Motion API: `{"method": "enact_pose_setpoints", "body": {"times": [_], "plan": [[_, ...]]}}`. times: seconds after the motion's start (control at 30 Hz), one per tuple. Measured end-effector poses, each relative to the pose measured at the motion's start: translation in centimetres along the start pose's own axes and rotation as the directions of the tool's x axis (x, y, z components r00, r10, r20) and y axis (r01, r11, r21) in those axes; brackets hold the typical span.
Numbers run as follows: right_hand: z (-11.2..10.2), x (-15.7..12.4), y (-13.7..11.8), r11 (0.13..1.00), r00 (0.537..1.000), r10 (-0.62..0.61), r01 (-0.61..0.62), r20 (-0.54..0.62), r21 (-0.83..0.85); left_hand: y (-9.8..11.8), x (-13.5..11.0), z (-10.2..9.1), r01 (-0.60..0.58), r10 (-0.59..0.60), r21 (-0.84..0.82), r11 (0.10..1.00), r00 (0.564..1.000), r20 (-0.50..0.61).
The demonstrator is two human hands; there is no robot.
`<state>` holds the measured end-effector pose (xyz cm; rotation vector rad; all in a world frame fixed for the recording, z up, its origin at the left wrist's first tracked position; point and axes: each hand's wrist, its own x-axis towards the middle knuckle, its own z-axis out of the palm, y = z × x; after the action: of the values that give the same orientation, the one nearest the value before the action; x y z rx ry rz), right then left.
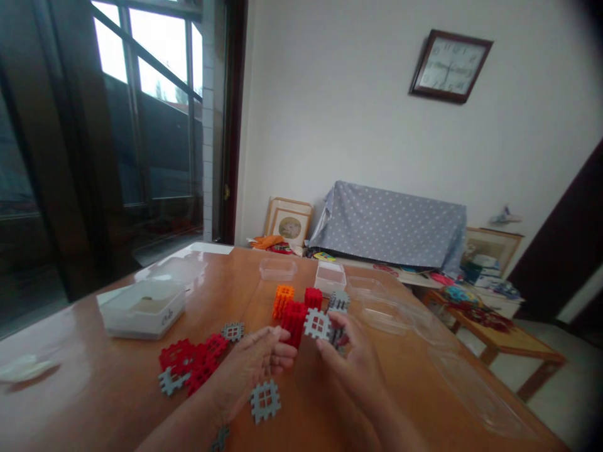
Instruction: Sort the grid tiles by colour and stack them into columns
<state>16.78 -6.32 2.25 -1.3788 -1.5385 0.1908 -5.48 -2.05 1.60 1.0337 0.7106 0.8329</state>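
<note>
My left hand [257, 364] is closed on a red cube of interlocking tiles [294, 319], held just above the wooden table [117, 389]. My right hand [351, 358] pinches a grey waffle tile [317, 324] and presses it against the right side of that red cube. Behind the hands stand an orange cube [282, 300], a second red cube [313, 297] and a grey cube [338, 302]. To the left of my left hand lies a pile of loose red tiles [191, 361] with grey ones among them. One grey tile [265, 400] lies flat near my left wrist.
A white lidded plastic box [144, 307] sits at the left of the table. Several clear plastic containers [330, 276] and lids [391, 314] lie at the back and right. Beyond the table are a low wooden bench [509, 339] with clutter, a covered piece of furniture and a wall clock.
</note>
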Motion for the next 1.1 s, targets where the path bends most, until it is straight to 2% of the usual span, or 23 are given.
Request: {"method": "enact_pose_setpoints", "body": {"times": [0.13, 0.27, 0.43, 0.7, 1.1], "plan": [[-3.1, 2.7, 1.8, 0.993, 0.992, 0.122, -0.122, -0.028, 0.004, -0.2, 0.3, -0.3, 0.003, 0.001, 0.074, 0.997, 0.998, -0.061], [-4.4, 4.3, 4.5, 0.970, 0.973, 0.231, -0.232, 0.010, 0.077, -0.3, 0.6, -0.5, -0.010, 0.023, 0.117, 0.993, 0.994, -0.111], [-4.2, 4.6, 6.5, 0.961, 0.969, 0.246, -0.246, 0.016, 0.127, -0.5, 1.1, -1.3, -0.027, 0.046, 0.159, 0.987, 0.992, -0.118], [-3.4, 4.2, 7.7, 0.968, 0.973, 0.223, -0.228, 0.054, 0.103, -0.2, 1.2, -1.5, -0.002, 0.028, 0.178, 0.984, 0.989, -0.146], [-3.6, 4.0, 7.2, 0.967, 0.969, 0.236, -0.242, 0.078, 0.081, -0.4, 1.3, -1.7, -0.026, 0.060, 0.206, 0.978, 0.985, -0.161]]}}
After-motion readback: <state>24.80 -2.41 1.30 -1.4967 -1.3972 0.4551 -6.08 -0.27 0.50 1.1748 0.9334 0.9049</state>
